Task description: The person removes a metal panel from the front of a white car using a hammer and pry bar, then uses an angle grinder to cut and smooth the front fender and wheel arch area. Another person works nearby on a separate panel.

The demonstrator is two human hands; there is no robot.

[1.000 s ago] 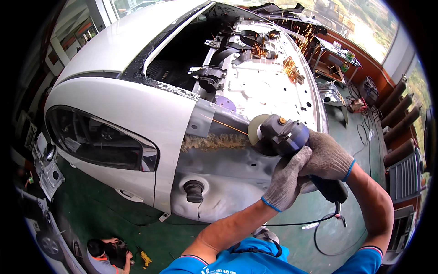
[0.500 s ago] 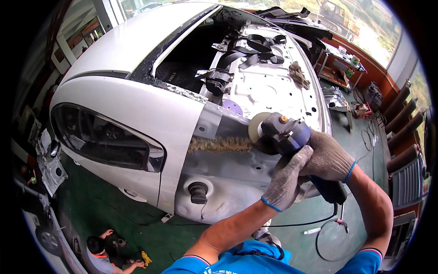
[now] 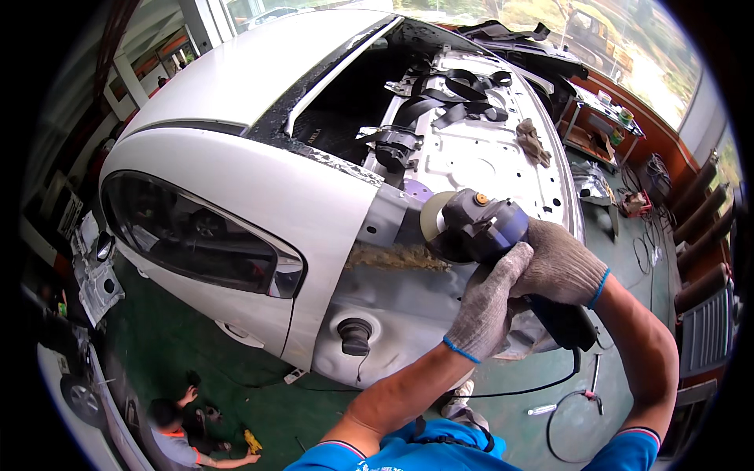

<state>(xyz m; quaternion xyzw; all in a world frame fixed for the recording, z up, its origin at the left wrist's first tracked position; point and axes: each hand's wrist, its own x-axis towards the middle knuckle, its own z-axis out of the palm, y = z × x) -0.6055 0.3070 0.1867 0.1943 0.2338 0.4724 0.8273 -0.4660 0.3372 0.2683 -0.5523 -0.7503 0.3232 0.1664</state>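
Both my hands, in grey knit gloves with blue cuffs, are wrapped round a dark blue and black angle grinder [image 3: 485, 229]. My left hand [image 3: 488, 302] holds it from the near side, under its head. My right hand [image 3: 559, 263] grips the body farther right. The pale round disc [image 3: 432, 215] stands tilted at the grinder's left end, over the rear side of a white car body [image 3: 259, 161]. Just left of it runs a rough brown strip [image 3: 393, 256] on grey metal panel. Whether the disc touches metal cannot be made out.
A black cord [image 3: 518, 392] hangs from the grinder toward the floor. Black belts [image 3: 463, 90] and a brown glove [image 3: 533, 143] lie on the bare metal inside the car. At lower left another person [image 3: 174, 436] crouches by a yellow tool [image 3: 251, 441]. A cart [image 3: 601, 129] stands at right.
My view has shifted, so the car appears farther right. Against the car, the grinder has moved left, and its disc is nearer the grey bracket. Both hands keep their grip.
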